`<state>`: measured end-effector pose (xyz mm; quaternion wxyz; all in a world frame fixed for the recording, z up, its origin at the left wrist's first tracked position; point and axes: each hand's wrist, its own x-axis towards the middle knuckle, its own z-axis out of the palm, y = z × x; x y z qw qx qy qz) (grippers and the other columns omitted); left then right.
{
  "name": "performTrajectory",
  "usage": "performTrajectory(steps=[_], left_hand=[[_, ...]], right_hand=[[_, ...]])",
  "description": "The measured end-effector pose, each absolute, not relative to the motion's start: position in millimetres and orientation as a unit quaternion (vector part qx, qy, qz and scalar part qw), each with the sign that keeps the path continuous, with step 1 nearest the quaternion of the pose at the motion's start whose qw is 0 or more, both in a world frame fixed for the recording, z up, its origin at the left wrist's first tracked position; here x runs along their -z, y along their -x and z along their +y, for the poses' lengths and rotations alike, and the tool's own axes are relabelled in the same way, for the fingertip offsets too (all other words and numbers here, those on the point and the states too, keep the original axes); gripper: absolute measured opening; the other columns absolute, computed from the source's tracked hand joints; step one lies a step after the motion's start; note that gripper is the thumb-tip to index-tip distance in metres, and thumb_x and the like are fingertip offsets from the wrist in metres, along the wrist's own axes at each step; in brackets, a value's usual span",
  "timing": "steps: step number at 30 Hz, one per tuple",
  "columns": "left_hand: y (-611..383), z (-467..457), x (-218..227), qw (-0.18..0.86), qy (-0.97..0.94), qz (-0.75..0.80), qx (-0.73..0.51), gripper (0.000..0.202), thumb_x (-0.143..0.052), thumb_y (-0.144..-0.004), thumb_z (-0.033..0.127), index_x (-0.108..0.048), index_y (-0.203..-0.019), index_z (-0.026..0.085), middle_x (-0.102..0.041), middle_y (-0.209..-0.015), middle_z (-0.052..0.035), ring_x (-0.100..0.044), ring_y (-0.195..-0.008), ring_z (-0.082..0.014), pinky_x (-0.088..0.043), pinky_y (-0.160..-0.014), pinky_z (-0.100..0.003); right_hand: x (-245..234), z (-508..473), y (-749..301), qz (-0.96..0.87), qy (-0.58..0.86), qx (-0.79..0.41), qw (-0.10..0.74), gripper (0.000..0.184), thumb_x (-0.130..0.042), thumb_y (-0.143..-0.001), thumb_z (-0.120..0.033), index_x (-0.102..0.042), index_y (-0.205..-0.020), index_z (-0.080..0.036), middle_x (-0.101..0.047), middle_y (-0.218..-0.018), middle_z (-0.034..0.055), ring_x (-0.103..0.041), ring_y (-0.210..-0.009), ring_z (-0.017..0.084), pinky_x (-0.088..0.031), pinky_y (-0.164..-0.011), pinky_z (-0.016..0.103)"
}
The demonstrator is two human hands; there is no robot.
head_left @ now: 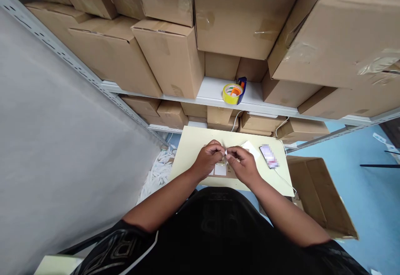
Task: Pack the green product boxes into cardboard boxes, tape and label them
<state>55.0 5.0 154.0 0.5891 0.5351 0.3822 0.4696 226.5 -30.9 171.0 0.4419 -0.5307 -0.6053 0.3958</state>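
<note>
Over the middle of a pale yellow table [184, 154], my left hand [206, 160] and my right hand [245, 166] meet at the fingertips. Both are closed in a pinch on a small white piece [226, 152], too small to name exactly. Beneath them lies brown cardboard [231, 172] with a white square [220, 169] on it, partly hidden by my hands. A white sheet [251, 150] lies just beyond my right hand. To the right of that rests a phone [268, 157] with its screen lit and a white cable [285, 180] beside it.
Shelves full of cardboard boxes [168, 58] rise behind the table. A yellow tape roll [230, 98] in a blue dispenser sits on the shelf edge [206, 96]. An open carton [318, 191] stands at the right. Many white strips [158, 173] lie heaped by the left wall [78, 141].
</note>
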Motion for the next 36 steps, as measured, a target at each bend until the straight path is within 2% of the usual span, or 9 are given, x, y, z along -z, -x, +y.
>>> performTrajectory(steps=[3, 8, 14, 22, 27, 32, 36], left_hand=[[-56, 1, -147, 0.546, -0.546, 0.412, -0.484, 0.006, -0.067, -0.079, 0.02, -0.07, -0.073, 0.02, -0.057, -0.086, -0.0018, -0.057, -0.083, -0.016, -0.05, -0.074, -0.03], [-49, -4, -137, 0.537, -0.529, 0.427, -0.5, 0.008, -0.067, -0.082, 0.022, -0.071, -0.075, 0.019, -0.056, -0.089, -0.0014, -0.058, -0.082, -0.0151, -0.05, -0.073, -0.029], [-34, -10, -134, 0.499, -0.548, 0.453, -0.496, 0.008, -0.066, -0.083, 0.021, -0.072, -0.077, 0.02, -0.057, -0.09, -0.0013, -0.058, -0.086, -0.0158, -0.049, -0.078, -0.029], [-24, -16, -144, 0.449, -0.583, 0.468, -0.49, 0.011, -0.064, -0.086, 0.023, -0.072, -0.079, 0.02, -0.058, -0.089, -0.0021, -0.059, -0.086, -0.0167, -0.049, -0.079, -0.03], [-23, -18, -138, 0.445, -0.575, 0.469, -0.501, 0.01, -0.062, -0.084, 0.021, -0.069, -0.076, 0.02, -0.057, -0.089, -0.0018, -0.058, -0.084, -0.0162, -0.049, -0.079, -0.03], [-15, -22, -123, 0.458, -0.539, 0.493, -0.506, 0.009, -0.06, -0.077, 0.016, -0.065, -0.07, 0.019, -0.055, -0.087, -0.0008, -0.056, -0.082, -0.0156, -0.048, -0.073, -0.028], [17, -26, -99, 0.456, -0.495, 0.54, -0.505, 0.008, -0.059, -0.072, 0.018, -0.063, -0.066, 0.019, -0.054, -0.083, 0.0001, -0.055, -0.075, -0.014, -0.047, -0.067, -0.027]], right_hand=[[-169, -31, -212, -0.569, 0.541, -0.434, 0.442, 0.021, -0.068, -0.09, -0.043, -0.076, -0.096, -0.024, -0.075, -0.092, 0.0038, -0.065, -0.08, 0.021, -0.051, -0.075, 0.034], [-160, -26, -202, -0.543, 0.557, -0.455, 0.434, 0.022, -0.063, -0.09, -0.039, -0.079, -0.09, -0.024, -0.076, -0.085, 0.0023, -0.067, -0.079, 0.021, -0.052, -0.077, 0.032], [-156, -23, -194, -0.576, 0.524, -0.475, 0.41, 0.022, -0.068, -0.087, -0.041, -0.078, -0.097, -0.023, -0.078, -0.091, 0.0026, -0.068, -0.081, 0.021, -0.053, -0.075, 0.032], [-152, -23, -185, -0.588, 0.525, -0.457, 0.412, 0.022, -0.062, -0.09, -0.038, -0.08, -0.092, -0.025, -0.074, -0.082, 0.0005, -0.067, -0.079, 0.021, -0.052, -0.078, 0.032], [-149, -23, -180, -0.55, 0.529, -0.496, 0.415, 0.023, -0.06, -0.09, -0.038, -0.078, -0.09, -0.024, -0.071, -0.074, -0.0004, -0.063, -0.071, 0.019, -0.049, -0.07, 0.03], [-135, -14, -180, -0.427, 0.557, -0.541, 0.464, 0.024, -0.063, -0.087, -0.045, -0.071, -0.084, -0.022, -0.064, -0.067, -0.0027, -0.058, -0.063, 0.016, -0.048, -0.063, 0.028], [-129, 1, -197, -0.344, 0.574, -0.522, 0.53, 0.023, -0.066, -0.082, -0.045, -0.063, -0.083, -0.023, -0.059, -0.063, -0.0046, -0.054, -0.057, 0.014, -0.047, -0.057, 0.027]])
